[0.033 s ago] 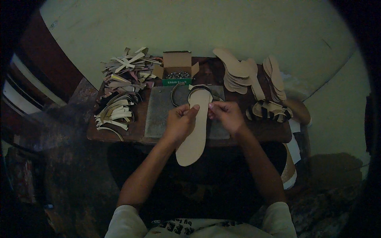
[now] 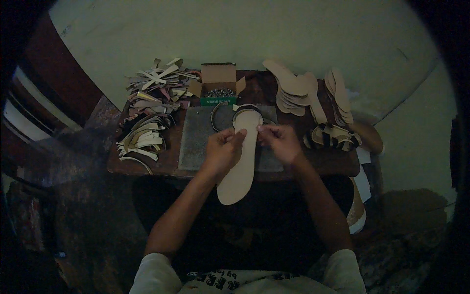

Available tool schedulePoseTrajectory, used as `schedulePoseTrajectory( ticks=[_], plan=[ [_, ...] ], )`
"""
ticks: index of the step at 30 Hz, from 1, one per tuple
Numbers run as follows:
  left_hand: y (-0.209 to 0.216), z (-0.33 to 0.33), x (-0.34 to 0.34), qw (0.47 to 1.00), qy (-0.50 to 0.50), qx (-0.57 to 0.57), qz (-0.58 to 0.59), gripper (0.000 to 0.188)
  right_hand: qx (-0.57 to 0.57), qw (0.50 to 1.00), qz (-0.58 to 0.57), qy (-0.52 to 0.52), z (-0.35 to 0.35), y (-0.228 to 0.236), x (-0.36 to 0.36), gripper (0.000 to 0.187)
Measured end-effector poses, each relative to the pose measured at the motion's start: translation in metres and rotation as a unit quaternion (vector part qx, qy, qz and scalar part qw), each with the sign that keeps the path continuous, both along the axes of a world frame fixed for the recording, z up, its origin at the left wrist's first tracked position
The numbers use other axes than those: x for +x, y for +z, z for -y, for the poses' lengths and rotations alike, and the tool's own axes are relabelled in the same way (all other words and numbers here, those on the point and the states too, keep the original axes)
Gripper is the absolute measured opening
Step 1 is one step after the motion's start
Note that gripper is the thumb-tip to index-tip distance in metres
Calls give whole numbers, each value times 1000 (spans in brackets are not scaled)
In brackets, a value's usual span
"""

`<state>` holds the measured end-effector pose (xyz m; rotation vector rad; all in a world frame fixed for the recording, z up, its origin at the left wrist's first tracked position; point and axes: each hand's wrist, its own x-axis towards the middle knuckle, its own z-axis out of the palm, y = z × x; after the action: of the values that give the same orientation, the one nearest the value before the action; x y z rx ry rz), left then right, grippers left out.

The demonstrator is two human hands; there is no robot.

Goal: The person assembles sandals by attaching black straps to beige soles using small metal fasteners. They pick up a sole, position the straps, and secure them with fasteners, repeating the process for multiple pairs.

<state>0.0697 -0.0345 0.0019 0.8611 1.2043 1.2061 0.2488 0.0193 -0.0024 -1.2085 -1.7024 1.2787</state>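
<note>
A beige shoe insole (image 2: 240, 161) is held over the near edge of the table, its wide front end pointing away from me. My left hand (image 2: 224, 149) grips its left edge, thumb on top. At the opposite edge, my right hand (image 2: 280, 142) is closed in a pinch, thumb against the insole's side; whether it also pinches a strap end is hidden. A dark strap (image 2: 248, 109) arches across the insole's far end. Next to it, on the grey slab (image 2: 193, 152), a curved strip (image 2: 214, 117) lies to the left.
Piled strips (image 2: 144, 137) cover the table's left side. An open box (image 2: 219, 100) of small metal pieces stands at the back. Stacked insoles (image 2: 291, 93) and more insoles (image 2: 339, 93) lie right, with strapped pieces (image 2: 333, 137) nearer. Another person's arm (image 2: 367, 137) rests beside them.
</note>
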Motion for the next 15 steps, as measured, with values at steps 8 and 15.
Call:
schedulePoseTrajectory(
  ticks=[8, 15],
  plan=[
    [-9, 6, 13, 993, -77, 31, -79, 24, 107, 991, 29, -69, -6, 21, 7, 36],
    [2, 10, 17, 993, -82, 35, -79, 21, 94, 993, 11, -77, -9, 16, 11, 34]
  ],
)
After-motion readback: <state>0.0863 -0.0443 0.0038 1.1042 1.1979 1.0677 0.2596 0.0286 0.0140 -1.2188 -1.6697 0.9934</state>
